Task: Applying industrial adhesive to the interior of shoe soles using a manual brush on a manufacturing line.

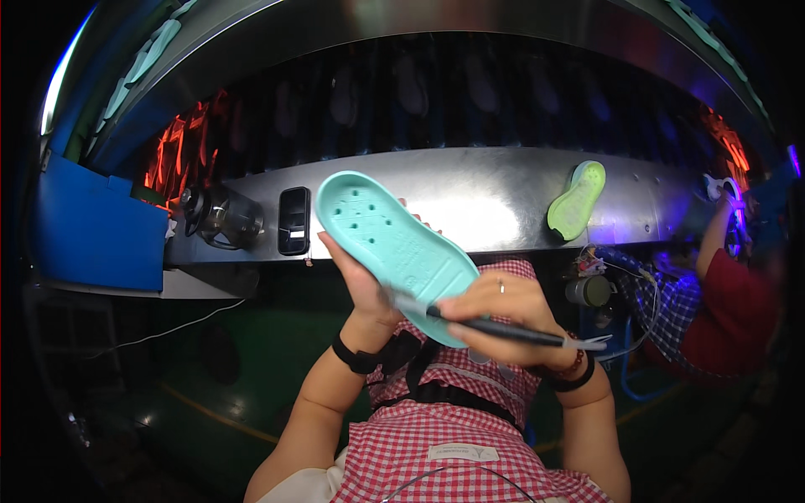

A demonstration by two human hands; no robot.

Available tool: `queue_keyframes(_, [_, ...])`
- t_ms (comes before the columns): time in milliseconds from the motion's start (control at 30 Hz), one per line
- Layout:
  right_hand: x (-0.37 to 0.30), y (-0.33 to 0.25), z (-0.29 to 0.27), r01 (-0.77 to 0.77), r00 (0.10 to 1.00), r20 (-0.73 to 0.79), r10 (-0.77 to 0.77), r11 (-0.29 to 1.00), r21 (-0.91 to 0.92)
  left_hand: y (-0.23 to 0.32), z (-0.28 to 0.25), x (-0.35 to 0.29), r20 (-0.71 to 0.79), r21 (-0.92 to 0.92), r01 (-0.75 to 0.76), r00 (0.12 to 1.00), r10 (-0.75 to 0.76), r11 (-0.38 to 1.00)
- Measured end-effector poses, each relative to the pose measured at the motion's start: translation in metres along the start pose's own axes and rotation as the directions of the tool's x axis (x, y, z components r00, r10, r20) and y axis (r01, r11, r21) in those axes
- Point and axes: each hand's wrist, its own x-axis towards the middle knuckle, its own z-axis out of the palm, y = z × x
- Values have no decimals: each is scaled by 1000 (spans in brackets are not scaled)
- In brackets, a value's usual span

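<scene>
In front of my body, over the checked apron, a turquoise shoe sole point(390, 230) is held at a slant, its holed toe end up and to the left. My left hand point(366, 285) grips it from below along its left edge, fingers partly hidden behind it. A black-handled brush point(524, 332) is in my right hand point(507, 306), closed around the handle. Its pale head, blurred by motion, lies over the lower left part of the sole, beside my left thumb base; whether it touches the surface I cannot tell.
On the metal bench point(470, 197) stand a dark clear jug point(222, 216), a phone point(294, 220) and a yellow-green sole point(579, 204). Behind it, several dim soles lie in a dark machine with red-glowing sides. A lidded jar point(589, 291) and a red-sleeved person point(734, 306) are at right.
</scene>
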Motion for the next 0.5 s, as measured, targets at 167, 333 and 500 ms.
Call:
queue_keyframes(167, [-8, 6, -17, -142, 985, -97, 142, 990, 9, 15, -3, 4, -227, 43, -172, 958, 177, 984])
queue_keyframes(333, [-16, 0, -20, -75, 987, 150, 49, 982, 174, 30, 9, 3, -29, 0, -206, 978, 206, 979])
queue_keyframes(500, [-19, 15, -22, -208, 975, -41, 220, 960, 189, 31, 27, 6, -281, 121, -226, 926, 252, 967])
